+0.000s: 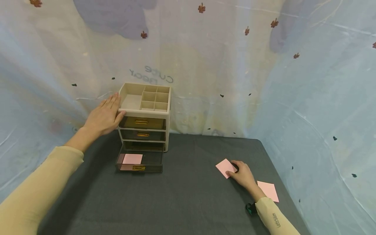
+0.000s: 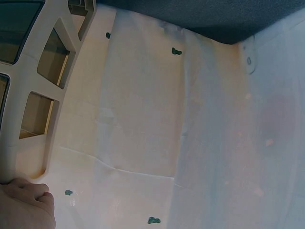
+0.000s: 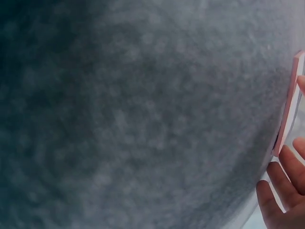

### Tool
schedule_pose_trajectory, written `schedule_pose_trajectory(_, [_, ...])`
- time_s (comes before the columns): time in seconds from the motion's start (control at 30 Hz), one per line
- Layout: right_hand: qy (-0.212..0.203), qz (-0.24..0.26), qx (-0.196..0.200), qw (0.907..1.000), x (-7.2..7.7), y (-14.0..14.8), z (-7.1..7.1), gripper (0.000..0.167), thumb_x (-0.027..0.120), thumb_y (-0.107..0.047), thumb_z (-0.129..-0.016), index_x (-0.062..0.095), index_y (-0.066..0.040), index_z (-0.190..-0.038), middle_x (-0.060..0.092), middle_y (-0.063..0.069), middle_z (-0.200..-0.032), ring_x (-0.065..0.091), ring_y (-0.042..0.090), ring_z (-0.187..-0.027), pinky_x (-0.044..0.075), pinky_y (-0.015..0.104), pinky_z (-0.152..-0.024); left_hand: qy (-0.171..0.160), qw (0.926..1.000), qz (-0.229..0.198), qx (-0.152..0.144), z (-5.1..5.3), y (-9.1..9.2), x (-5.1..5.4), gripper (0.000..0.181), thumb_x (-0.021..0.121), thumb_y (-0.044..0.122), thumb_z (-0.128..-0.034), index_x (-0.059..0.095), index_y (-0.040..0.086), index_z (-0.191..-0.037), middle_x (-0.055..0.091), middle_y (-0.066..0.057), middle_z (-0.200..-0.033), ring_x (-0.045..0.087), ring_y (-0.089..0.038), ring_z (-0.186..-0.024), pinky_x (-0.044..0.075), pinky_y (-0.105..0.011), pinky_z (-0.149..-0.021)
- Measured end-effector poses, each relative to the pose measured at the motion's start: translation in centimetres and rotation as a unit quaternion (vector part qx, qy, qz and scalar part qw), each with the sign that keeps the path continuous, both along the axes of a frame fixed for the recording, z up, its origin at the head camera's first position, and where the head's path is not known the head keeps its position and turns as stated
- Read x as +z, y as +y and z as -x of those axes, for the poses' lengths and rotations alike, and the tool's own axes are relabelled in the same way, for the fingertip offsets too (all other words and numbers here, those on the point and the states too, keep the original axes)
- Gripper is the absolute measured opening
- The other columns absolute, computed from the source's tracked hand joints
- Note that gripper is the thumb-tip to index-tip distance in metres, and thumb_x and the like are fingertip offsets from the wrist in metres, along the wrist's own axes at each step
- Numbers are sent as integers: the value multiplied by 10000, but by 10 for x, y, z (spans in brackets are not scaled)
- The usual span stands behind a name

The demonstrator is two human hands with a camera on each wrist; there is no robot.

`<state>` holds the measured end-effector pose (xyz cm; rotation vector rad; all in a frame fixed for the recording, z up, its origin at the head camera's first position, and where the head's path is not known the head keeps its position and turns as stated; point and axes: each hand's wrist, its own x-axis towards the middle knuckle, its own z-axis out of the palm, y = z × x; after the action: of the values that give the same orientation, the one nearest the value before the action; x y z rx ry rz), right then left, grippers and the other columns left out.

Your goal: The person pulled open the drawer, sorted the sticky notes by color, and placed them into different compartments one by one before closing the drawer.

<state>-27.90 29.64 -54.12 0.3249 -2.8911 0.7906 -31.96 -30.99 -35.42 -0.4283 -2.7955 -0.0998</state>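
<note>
A cream desktop drawer organizer [image 1: 144, 113] stands at the back left, its lowest drawer [image 1: 152, 160] pulled out. Inside that drawer lies a pink sticky note pad [image 1: 133, 159]. My left hand [image 1: 103, 114] rests on the organizer's top left edge with its fingers extended; the left wrist view shows only part of this hand [image 2: 27, 202] at the organizer's corner. On the right of the table, my right hand [image 1: 242, 174] pinches a second pink sticky note pad [image 1: 225, 167] between thumb and fingers. The right wrist view shows this pad's edge [image 3: 287, 107] by the fingertips.
A third pink sticky note pad [image 1: 268, 191] lies near the table's right edge, beside my right forearm. Dark grey cloth covers the table [image 1: 182, 195]. A patterned curtain [image 1: 205, 65] hangs behind and at both sides. The organizer's two upper drawers [image 1: 143, 134] are closed.
</note>
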Motion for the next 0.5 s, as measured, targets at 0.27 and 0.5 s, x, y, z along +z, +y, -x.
schedule_pose_trajectory(0.27, [-80, -27, -17, 10000, 1, -5, -1, 565, 823, -213, -897, 636, 69, -1350, 642, 287, -1307, 579, 486, -1234, 449, 646, -1063, 20, 10000, -10, -3, -2, 0, -1, 762, 255, 462, -1132, 97, -95, -1627, 45, -276, -1709, 144, -485, -1560, 144, -600, -1271])
schedule_pose_trajectory(0.5, [31, 185, -12, 9998, 0, -7, 1, 531, 853, -135, -867, 660, 86, -1309, 664, 281, -1225, 620, 452, -1144, 495, 618, -991, -13, 10000, -28, 10, -1, 0, -1, 753, 263, 447, -1134, 91, -96, -1626, 43, -282, -1707, 124, -474, -1567, 130, -594, -1275])
